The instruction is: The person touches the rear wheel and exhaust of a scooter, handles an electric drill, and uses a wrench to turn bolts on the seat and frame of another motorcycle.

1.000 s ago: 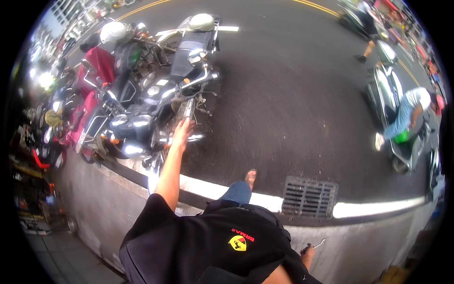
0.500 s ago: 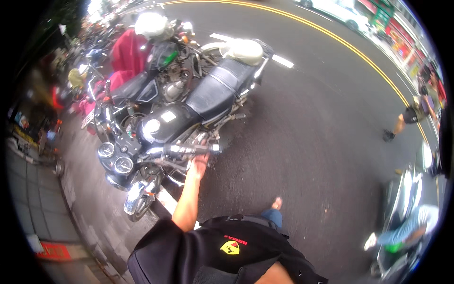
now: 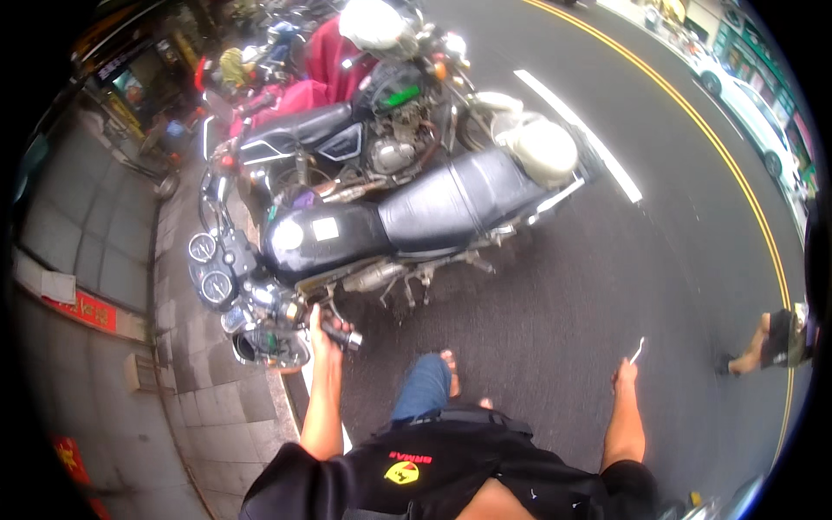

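Note:
A black motorcycle [image 3: 347,234] with a dark seat and two round gauges [image 3: 208,264] stands in front of me on the left. My left hand [image 3: 324,328] is closed on the handlebar grip [image 3: 344,336] at its near side. A cream-white helmet [image 3: 546,149] rests on the tail end of the seat. Out to the right, away from the motorcycle, my right hand [image 3: 625,373] is closed around a thin white stick [image 3: 639,351]. That stick is too small and blurred to name more exactly.
A second motorcycle [image 3: 394,143] stands close behind the first, with a white helmet [image 3: 377,26] and a dark red cover [image 3: 334,65] beyond. Pavement [image 3: 208,381] lies left. A person [image 3: 771,338] walks at the right, and a light car [image 3: 750,113] is across the road.
My view has turned and I have stepped nearer the handlebar. My left hand is now at the grip's inner part. My right hand has come into view with the white stick.

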Motion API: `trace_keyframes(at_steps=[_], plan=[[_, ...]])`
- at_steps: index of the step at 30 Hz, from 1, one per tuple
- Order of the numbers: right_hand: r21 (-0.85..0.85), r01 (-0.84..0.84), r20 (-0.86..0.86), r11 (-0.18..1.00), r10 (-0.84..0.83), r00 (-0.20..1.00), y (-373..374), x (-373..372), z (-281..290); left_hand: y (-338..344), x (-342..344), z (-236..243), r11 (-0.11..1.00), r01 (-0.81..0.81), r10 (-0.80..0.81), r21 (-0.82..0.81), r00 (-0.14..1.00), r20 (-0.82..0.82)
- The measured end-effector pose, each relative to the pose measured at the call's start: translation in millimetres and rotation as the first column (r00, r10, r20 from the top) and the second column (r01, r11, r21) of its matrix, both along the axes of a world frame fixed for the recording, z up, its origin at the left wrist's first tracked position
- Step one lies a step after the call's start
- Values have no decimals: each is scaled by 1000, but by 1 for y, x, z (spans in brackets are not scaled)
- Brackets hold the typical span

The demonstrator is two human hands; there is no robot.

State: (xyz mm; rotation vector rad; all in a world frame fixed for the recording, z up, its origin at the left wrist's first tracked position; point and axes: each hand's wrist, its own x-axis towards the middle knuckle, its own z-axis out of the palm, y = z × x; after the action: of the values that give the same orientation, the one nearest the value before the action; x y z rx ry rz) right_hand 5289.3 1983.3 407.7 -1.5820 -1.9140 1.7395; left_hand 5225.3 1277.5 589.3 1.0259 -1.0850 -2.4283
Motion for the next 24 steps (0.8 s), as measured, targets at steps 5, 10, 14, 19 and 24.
trace_keyframes(at_steps=[5, 10, 14, 19, 24], plan=[[-176, -234, -256, 956, 185, 949, -85, -260, 26, 2, 5, -19, 991, -134, 134, 1, 989, 63], [-553, -81, -116, 829, 19, 993, -164, -396, 1, 14, 6, -12, 995, -103, 102, 2, 989, 108], [-514, 42, -98, 857, -107, 989, -178, -467, -30, 32, -9, -5, 881, -330, 414, -338, 885, 214], [-429, 245, -71, 869, -303, 950, -161, -497, -50, 39, -12, -25, 743, -322, 542, -587, 803, 246], [-304, 106, -297, 947, -200, 934, -167, -501, -50, 39, -19, -11, 759, -291, 564, -583, 741, 365]])
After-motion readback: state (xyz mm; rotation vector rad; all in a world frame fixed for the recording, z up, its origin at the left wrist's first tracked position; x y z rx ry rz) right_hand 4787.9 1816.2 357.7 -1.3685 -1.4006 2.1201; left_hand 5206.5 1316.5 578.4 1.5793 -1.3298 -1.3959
